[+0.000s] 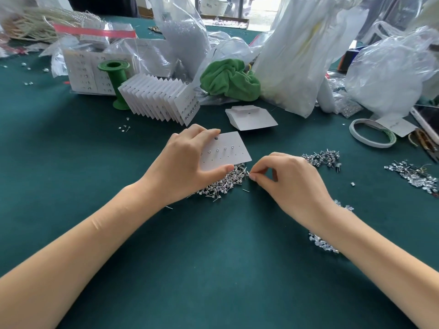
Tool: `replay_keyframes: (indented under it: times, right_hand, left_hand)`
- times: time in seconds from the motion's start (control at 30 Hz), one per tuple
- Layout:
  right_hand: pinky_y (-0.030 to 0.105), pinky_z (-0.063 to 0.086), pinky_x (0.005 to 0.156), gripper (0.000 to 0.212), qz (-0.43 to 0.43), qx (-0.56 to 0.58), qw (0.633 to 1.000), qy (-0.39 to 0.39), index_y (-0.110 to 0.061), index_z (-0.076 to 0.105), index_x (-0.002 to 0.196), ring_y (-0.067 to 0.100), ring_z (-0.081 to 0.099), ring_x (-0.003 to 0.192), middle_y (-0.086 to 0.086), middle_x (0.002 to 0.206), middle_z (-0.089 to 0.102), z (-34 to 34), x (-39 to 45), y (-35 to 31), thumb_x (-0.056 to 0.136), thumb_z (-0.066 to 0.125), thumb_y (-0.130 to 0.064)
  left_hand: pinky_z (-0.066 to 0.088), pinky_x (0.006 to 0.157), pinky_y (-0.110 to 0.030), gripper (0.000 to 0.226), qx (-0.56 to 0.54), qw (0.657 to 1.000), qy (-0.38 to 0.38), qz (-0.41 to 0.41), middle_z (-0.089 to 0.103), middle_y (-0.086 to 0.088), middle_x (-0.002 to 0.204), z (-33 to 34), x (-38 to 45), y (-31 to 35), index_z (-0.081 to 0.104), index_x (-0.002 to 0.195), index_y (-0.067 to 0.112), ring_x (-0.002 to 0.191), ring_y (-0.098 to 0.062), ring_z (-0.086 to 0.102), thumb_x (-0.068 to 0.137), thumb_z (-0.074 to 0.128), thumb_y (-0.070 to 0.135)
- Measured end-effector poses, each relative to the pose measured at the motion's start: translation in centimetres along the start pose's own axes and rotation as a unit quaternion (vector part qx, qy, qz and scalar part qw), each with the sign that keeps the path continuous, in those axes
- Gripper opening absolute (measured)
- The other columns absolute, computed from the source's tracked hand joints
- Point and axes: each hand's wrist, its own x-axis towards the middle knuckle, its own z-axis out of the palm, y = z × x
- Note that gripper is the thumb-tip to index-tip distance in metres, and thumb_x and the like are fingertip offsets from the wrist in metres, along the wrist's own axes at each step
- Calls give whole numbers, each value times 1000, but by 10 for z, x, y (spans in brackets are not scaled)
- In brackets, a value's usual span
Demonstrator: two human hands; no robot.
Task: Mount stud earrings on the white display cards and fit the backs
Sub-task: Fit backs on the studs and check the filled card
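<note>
Between the hands, the left hand grips a stiff white display card while the right hand pinches a tiny, slippery silver stud earring, best held by its post.

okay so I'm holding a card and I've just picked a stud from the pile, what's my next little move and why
Probably carry the stud in your right hand to the next empty hole on the card held by your left hand; only about four studs sit in the top row, and rows of holes below are bare.
</note>
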Motion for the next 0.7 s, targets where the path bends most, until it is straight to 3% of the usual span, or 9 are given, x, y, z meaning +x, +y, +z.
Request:
replay_keyframes:
  times: [0.13,0.2,0.33,0.6,0.7]
  right_hand:
    - [21,44,63,8,6,92,996,9,-19,72,79,10,56,61,-18,65,62,-15,4,8,83,72,-12]
    - [11,45,62,12,11,136,991,8,-17,73,77,9,60,66,-12,69,68,-20,6,8,81,74,-6]
    - [5,42,60,17,16,145,989,-25,-21,73,76,0,57,62,-15,67,66,-22,7,7,80,74,-4]
    - [13,47,62,15,10,218,976,13,-23,73,72,2,59,59,-8,68,70,-32,11,11,78,77,-9]
    - [12,43,59,14,3,241,970,36,-23,73,74,0,55,57,-11,68,70,-32,11,8,79,76,-10]
  left_hand:
    - [31,95,-24,76,1,1000,-17,-1,52,1,123,0,-1,1,47,135,15,100,-10,42,73,68,53]
    - [31,96,-24,77,-3,1000,-30,-6,51,3,124,0,-1,2,47,136,17,105,-15,45,72,66,56]
    - [32,96,-24,78,-3,999,-42,-10,50,5,124,1,-2,3,46,136,19,108,-20,46,71,65,57]
    - [32,95,-23,75,-19,998,-57,2,49,9,123,2,-5,8,46,136,23,106,-18,45,72,67,56]
    - [34,95,-23,74,-48,996,-74,10,48,14,122,3,-7,12,46,136,28,108,-16,45,71,67,57]
